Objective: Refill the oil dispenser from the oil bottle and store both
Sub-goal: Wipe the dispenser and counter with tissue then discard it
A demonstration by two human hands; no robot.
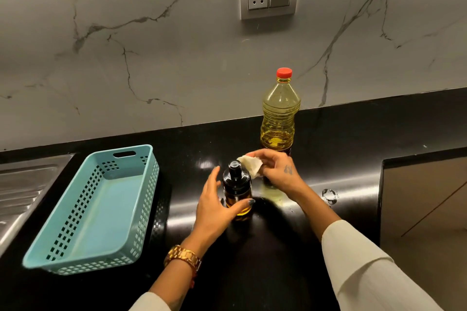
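The oil dispenser (237,190) stands upright on the black counter (265,260), gripped by the left hand (217,206), thumb curled round its glass. The right hand (276,168) pinches a crumpled tissue (250,164) beside the dispenser's cap, hiding the capped oil bottle's (280,111) base just behind. Left of the dispenser, near the counter's front edge, sits a teal basket (93,209).

I am seeing a turquoise perforated basket (101,209), a red-capped yellow oil bottle (279,113), a black counter (252,260) and grey-veined white marble wall (126,45).
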